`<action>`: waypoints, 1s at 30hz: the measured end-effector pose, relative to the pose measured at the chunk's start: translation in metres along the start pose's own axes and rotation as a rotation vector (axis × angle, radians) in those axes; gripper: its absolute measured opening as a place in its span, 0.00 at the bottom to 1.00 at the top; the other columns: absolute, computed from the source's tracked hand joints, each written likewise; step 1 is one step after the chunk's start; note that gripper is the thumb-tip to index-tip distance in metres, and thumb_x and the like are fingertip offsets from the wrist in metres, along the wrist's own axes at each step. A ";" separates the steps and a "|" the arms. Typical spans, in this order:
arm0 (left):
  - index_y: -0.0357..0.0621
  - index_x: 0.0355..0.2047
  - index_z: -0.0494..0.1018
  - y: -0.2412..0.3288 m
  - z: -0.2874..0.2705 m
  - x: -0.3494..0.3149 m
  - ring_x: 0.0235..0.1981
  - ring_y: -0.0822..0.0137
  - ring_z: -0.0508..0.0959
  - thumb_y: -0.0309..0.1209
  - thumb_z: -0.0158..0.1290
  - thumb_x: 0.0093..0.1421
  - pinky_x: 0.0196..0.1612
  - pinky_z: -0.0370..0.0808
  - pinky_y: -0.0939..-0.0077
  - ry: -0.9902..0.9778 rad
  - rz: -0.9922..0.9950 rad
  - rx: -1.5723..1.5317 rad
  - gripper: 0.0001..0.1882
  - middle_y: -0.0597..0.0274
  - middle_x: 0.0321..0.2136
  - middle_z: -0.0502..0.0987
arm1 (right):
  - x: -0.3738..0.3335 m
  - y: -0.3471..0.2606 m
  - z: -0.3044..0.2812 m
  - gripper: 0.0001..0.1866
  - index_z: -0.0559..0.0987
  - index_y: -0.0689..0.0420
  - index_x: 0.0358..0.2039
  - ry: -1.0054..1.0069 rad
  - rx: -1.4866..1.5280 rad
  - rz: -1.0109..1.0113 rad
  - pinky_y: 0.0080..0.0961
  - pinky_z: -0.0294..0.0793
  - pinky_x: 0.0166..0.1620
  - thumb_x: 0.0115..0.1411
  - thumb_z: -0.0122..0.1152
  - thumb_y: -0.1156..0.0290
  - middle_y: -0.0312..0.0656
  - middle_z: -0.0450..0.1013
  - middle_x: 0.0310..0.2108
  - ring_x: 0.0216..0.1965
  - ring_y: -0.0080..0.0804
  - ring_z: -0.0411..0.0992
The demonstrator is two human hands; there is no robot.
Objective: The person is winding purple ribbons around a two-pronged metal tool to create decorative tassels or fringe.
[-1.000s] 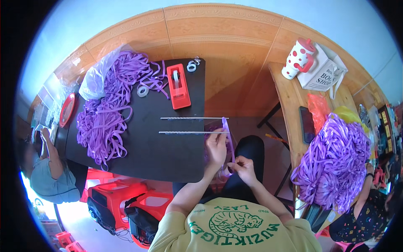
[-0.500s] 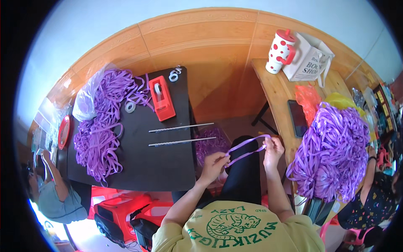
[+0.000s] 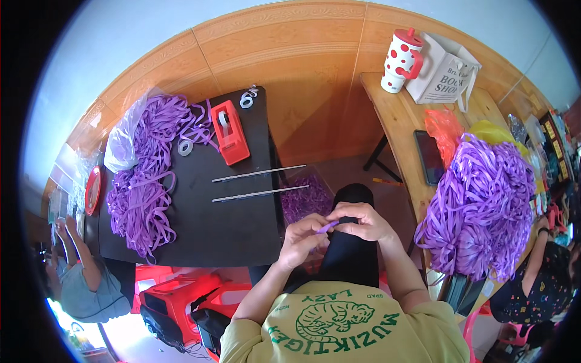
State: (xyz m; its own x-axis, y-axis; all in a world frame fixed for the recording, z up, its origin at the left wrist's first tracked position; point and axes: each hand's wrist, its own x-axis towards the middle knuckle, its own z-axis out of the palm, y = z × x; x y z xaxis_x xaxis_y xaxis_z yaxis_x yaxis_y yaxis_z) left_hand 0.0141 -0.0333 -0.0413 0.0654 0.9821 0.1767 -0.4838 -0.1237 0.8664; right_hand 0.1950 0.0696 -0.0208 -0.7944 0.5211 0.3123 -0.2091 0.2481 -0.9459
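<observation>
A purple ribbon [image 3: 327,227], bunched short, is pinched between my two hands above my dark-trousered lap. My left hand [image 3: 302,239] closes its fingers round one side of it. Thumb and fingertips of my right hand [image 3: 362,221] press on the other side, almost touching the left fingers. Most of the ribbon is hidden by the fingers. Just beyond my hands, low between the tables, a clear bag of purple ribbon pieces [image 3: 305,196] shows. Two thin metal rods [image 3: 260,194] lie on the dark table [image 3: 242,242], their right ends jutting past its edge.
A purple ribbon heap [image 3: 142,206] and a red tape dispenser [image 3: 230,136] occupy the dark table. The wooden table [image 3: 387,109] at right bears another ribbon pile [image 3: 478,212], a phone [image 3: 428,157], a dotted tumbler [image 3: 402,60] and a tote bag [image 3: 442,72]. People sit at both sides.
My hands have come together, and the ribbon loop stretched between them is now gathered small in the fingers. The view has shifted slightly.
</observation>
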 end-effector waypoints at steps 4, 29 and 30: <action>0.35 0.36 0.72 0.019 0.010 -0.012 0.28 0.79 0.71 0.20 0.51 0.58 0.31 0.69 0.85 0.113 -0.343 0.009 0.06 0.64 0.31 0.74 | 0.009 -0.015 0.009 0.10 0.78 0.62 0.34 -0.009 -0.134 -0.060 0.27 0.65 0.32 0.48 0.63 0.81 0.40 0.71 0.23 0.27 0.32 0.69; 0.33 0.29 0.73 0.091 0.007 -0.019 0.21 0.73 0.73 0.21 0.51 0.59 0.24 0.69 0.80 0.145 0.007 0.572 0.04 0.59 0.23 0.74 | 0.049 -0.068 0.057 0.14 0.77 0.60 0.28 0.004 -0.930 -0.400 0.28 0.59 0.28 0.36 0.66 0.78 0.35 0.66 0.23 0.25 0.32 0.65; 0.33 0.29 0.73 0.091 0.005 -0.020 0.21 0.73 0.73 0.21 0.51 0.59 0.24 0.69 0.80 0.150 0.011 0.569 0.04 0.59 0.23 0.74 | 0.051 -0.069 0.058 0.14 0.77 0.61 0.27 -0.008 -0.931 -0.434 0.28 0.58 0.28 0.36 0.66 0.78 0.35 0.65 0.22 0.25 0.32 0.64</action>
State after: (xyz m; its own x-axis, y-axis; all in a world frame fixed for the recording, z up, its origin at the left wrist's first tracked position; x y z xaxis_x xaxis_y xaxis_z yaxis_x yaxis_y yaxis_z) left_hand -0.0265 -0.0648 0.0364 -0.0810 0.9846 0.1551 0.0635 -0.1502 0.9866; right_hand 0.1359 0.0314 0.0548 -0.7602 0.2306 0.6074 0.0432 0.9508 -0.3069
